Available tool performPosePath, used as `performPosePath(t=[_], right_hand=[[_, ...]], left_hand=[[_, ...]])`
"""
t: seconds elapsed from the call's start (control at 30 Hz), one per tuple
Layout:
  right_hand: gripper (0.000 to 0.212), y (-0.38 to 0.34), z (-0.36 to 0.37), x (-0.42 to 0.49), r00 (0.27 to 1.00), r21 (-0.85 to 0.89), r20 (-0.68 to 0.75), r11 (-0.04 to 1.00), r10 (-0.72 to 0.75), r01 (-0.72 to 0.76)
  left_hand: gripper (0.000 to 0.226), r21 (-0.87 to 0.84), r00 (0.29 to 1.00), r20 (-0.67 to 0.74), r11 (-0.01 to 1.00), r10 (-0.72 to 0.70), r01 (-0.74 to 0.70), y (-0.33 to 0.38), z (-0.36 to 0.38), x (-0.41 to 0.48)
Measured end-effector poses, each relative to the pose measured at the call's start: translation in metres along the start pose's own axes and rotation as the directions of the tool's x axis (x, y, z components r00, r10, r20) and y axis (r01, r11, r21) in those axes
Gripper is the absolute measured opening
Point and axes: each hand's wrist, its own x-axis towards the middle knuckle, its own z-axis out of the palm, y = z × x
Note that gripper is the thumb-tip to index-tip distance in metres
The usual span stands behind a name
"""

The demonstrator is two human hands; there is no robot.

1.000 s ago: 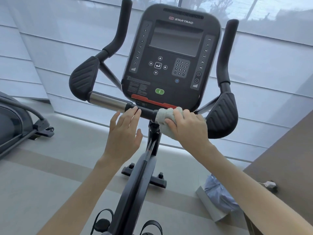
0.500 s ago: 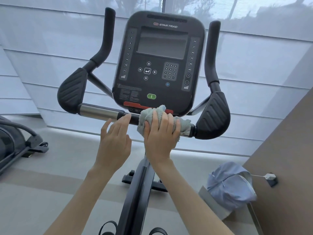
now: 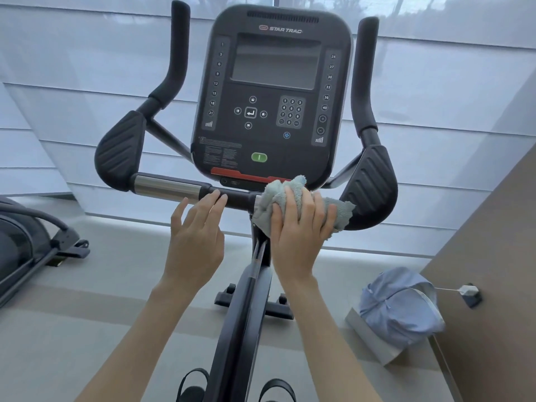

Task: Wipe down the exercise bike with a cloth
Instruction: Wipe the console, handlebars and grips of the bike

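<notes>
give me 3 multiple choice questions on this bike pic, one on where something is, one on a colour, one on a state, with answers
1. Where is the cloth?
A) draped over an upright handle
B) on the crossbar just below the console
C) on the floor

2. What colour is the oval button low on the console?
A) green
B) yellow
C) white

3. What is the left hand doing?
A) gripping the cloth
B) hanging at the person's side
C) fingers straight, tips touching the crossbar

Answers:
1 B: the right hand holds the cloth against the bar under the console.
2 A: the button shows bright green on the dark panel.
3 C: its fingers are extended, with the tips on the dark part of the bar.
</notes>
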Motion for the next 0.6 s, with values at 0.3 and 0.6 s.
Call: performPosePath(t=[0.3,0.6], right_hand=[[0.036,-0.020,0.018,-0.004,0.999,-0.029,-0.040,0.999,0.036,-0.037],[0.029,-0.074,0.033,-0.004,1.000,-0.035,-0.013,0.999,-0.013,0.013]], left_hand=[[0.055,-0.027,0.999,-0.051,1.000,0.000,-0.002,-0.001,0.006,-0.002],[0.042,-0.047,0.998,-0.068,0.999,-0.016,0.013,-0.003,0.004,0.000]])
